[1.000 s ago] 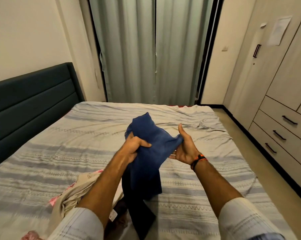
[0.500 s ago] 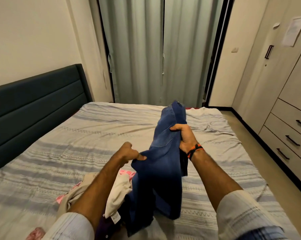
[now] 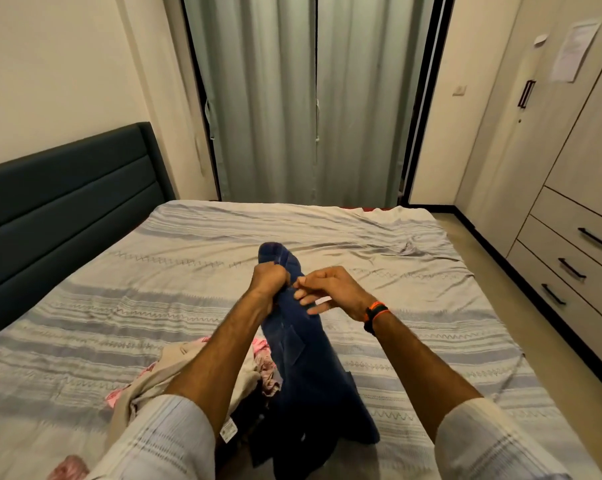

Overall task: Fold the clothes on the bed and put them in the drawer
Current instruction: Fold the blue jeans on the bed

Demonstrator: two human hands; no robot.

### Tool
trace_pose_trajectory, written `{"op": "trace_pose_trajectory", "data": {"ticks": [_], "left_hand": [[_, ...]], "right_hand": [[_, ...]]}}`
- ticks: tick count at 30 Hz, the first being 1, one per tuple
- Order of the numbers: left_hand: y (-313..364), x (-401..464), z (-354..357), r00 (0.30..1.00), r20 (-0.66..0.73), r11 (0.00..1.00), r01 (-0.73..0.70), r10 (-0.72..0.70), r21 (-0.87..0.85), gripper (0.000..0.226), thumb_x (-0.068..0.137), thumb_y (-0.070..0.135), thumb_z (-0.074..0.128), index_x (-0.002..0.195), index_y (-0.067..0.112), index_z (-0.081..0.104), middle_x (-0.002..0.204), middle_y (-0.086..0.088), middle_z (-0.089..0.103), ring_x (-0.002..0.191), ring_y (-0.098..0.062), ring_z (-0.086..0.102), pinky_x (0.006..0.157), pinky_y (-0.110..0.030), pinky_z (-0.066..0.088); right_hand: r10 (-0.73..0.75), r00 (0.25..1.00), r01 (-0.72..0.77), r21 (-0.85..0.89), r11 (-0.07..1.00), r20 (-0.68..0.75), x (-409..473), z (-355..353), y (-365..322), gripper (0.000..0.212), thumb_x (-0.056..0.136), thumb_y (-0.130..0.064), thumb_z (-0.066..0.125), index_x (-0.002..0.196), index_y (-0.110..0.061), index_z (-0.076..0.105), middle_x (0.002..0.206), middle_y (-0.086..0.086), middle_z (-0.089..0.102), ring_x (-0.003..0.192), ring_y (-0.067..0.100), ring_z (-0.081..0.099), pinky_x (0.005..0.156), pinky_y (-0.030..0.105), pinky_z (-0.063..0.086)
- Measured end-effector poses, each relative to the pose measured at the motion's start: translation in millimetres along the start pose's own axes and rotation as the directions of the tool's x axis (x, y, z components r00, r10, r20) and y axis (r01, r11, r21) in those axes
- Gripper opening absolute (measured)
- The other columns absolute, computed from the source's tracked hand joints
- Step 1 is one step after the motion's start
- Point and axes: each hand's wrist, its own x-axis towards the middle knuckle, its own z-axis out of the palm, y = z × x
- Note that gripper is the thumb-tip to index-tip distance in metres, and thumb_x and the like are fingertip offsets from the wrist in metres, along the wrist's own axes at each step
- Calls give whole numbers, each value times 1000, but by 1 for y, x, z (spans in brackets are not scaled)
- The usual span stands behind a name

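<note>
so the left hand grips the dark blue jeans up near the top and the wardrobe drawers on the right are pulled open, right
Not quite. The head view shows the wardrobe drawers all closed, fronts flush with black handles. The rest holds: the left hand grips the dark blue jeans near their top end.
</note>
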Motion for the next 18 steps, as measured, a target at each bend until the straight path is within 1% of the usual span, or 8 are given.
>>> {"op": "trace_pose_trajectory", "data": {"ticks": [2, 4, 7, 9, 11, 14, 16, 18], "left_hand": [[3, -6, -2, 991, 51, 989, -124, 120, 77, 17, 86, -9, 47, 79, 4, 57, 72, -9, 56, 73, -25, 55, 59, -27, 42], [8, -12, -9, 967, 113, 963, -239, 226, 122, 27, 87, -7, 44, 71, 9, 58, 69, -6, 59, 68, -20, 56, 58, -27, 43], [17, -14, -25, 936, 205, 928, -324, 287, 184, 35, 82, -13, 39, 66, 11, 60, 66, -4, 62, 62, -16, 56, 59, -26, 47], [23, -16, -36, 914, 275, 892, -370, 299, 259, 35, 82, -15, 38, 67, 7, 60, 65, -3, 61, 59, -14, 55, 54, -22, 46], [28, -15, -43, 885, 345, 841, -427, 313, 331, 33, 87, -13, 38, 74, 1, 65, 70, -7, 64, 62, -14, 56, 57, -21, 49], [32, -12, -49, 850, 415, 790, -485, 324, 376, 35, 90, -11, 41, 78, 4, 70, 78, -12, 68, 68, -18, 61, 66, -32, 53], [33, -11, -49, 846, 401, 776, -503, 351, 381, 44, 86, -16, 41, 72, 12, 71, 73, -7, 69, 63, -12, 62, 63, -31, 53], [29, -7, -52, 859, 344, 785, -496, 380, 370, 46, 81, -18, 40, 68, 13, 71, 67, -1, 67, 58, -8, 59, 60, -31, 54]], "right_hand": [[-58, 968, 32, -109, 994, -245, 6, -2, 0, 17, 84, -15, 76, 99, -10, 70, 85, 2, 70, 80, 18, 67, 81, 42, 60], [-191, 920, 105, -254, 962, -343, 14, -8, 1, 55, 70, -21, 88, 117, -17, 60, 105, -3, 63, 96, 17, 61, 82, 31, 55], [-212, 965, 164, -278, 946, -152, 21, -23, -1, 112, 57, -29, 95, 149, -31, 31, 150, -2, 35, 132, 16, 38, 104, 34, 41], [-188, 981, 194, -334, 922, 52, 22, -30, -6, 124, 57, -27, 96, 154, -37, 19, 161, -6, 21, 145, 15, 23, 115, 38, 27], [-188, 966, 241, -355, 903, 177, 25, -32, -11, 121, 60, -19, 94, 155, -35, 20, 161, -9, 22, 147, 12, 20, 116, 36, 21], [-162, 961, 219, -263, 939, 224, 30, -26, -12, 108, 61, -14, 93, 150, -31, 34, 155, -11, 38, 143, 11, 30, 117, 35, 22], [-142, 967, 187, -208, 960, 214, 32, -21, -12, 84, 64, -13, 91, 138, -25, 53, 138, -10, 57, 131, 10, 49, 115, 36, 33], [-132, 976, 169, -225, 959, 171, 30, -16, -14, 55, 73, -13, 86, 123, -19, 65, 118, -9, 69, 110, 4, 63, 104, 32, 47]]}}
